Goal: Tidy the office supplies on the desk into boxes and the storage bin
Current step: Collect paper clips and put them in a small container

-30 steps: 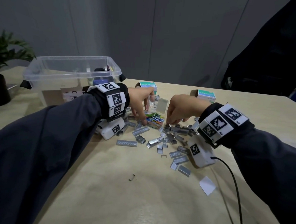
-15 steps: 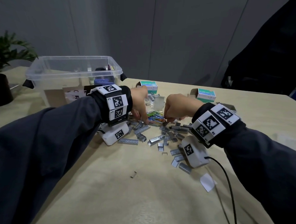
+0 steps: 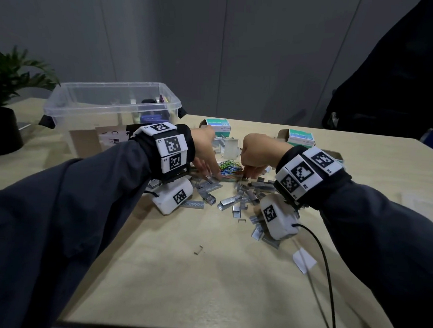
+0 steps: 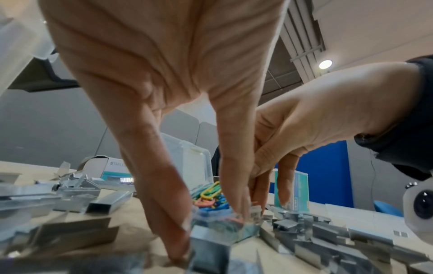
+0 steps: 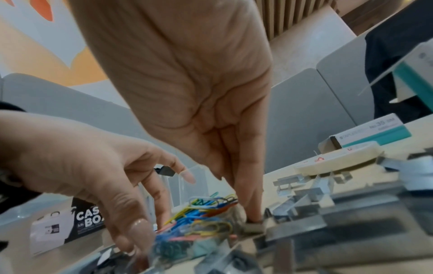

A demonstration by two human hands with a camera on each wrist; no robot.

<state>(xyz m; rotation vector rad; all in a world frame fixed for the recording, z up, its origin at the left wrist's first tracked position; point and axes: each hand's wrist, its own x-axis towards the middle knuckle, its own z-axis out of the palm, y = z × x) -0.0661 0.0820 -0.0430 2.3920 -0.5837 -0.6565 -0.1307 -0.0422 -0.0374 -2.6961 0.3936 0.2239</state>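
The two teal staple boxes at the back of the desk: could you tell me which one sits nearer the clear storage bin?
The left staple box, behind the left hand, sits close to the storage bin; the other staple box lies beyond the right hand.

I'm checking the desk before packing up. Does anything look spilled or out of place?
Yes. Staple strips lie scattered loose across the desk instead of in the staple boxes. One lone staple sits apart, nearer the desk's front edge, and a white paper scrap lies by the cable.

Colourful paper clips point(image 3: 229, 167) heaped, staple strips point(image 3: 236, 198) scattered
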